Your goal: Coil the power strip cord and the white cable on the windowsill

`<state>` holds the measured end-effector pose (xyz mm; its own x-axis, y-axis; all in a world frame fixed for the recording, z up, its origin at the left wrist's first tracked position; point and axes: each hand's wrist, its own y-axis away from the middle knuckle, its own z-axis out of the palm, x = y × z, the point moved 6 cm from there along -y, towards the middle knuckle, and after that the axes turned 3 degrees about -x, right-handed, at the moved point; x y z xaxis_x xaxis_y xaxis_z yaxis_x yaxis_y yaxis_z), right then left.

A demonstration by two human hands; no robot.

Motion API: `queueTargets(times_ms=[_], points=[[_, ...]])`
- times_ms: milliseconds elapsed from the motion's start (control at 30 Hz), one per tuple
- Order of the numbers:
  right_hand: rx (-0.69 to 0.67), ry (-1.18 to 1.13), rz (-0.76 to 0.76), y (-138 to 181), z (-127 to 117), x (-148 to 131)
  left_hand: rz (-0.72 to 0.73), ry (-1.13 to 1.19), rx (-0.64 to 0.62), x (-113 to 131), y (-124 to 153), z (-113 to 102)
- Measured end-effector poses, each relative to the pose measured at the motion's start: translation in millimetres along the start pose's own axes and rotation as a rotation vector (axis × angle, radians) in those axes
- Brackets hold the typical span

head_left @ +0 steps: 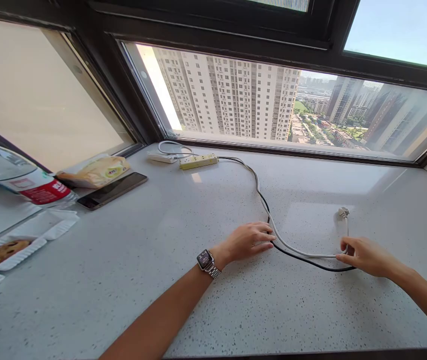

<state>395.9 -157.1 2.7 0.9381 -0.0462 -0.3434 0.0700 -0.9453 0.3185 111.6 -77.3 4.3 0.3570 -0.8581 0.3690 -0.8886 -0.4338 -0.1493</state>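
My right hand [365, 256] pinches a white power cord [299, 251] at a bend, just below its plug [343, 213], which lies on the speckled white counter. Under that hand passes a black power cord [320, 266]. My left hand [249, 241], with a watch [206, 261] on the wrist, rests with fingers stretched out and slightly spread. Its fingertips touch the cords where the two run side by side. Both cords trail back toward a yellowish power strip [198, 161] and a white power strip [163, 157] by the window.
On the left are a phone [112, 191], a yellow soft packet [98, 172], a bottle with a red label [29, 180] and a cookie [5, 252] in a white plastic tray [57, 226]. A dark window frame [292, 152] borders the back of the counter [141, 290].
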Motion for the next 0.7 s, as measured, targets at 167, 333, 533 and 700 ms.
queueTargets(times_ms=[167,333,533,700], points=[[0.282,-0.073,-0.081,1.5,-27.5,-1.6,-0.049,-0.099,0.031,-0.2,-2.7,16.9],[0.712,-0.127,-0.26,24.9,-67.2,-18.1,-0.09,-0.207,0.015,5.0,-12.8,27.4],[1.086,0.149,-0.629,82.2,-70.8,-58.6,-0.226,-0.323,0.098,5.9,-45.4,24.6],[1.147,0.28,-0.655,117.1,-43.9,-78.1,-0.348,-0.372,0.251,-1.5,-63.3,1.3]])
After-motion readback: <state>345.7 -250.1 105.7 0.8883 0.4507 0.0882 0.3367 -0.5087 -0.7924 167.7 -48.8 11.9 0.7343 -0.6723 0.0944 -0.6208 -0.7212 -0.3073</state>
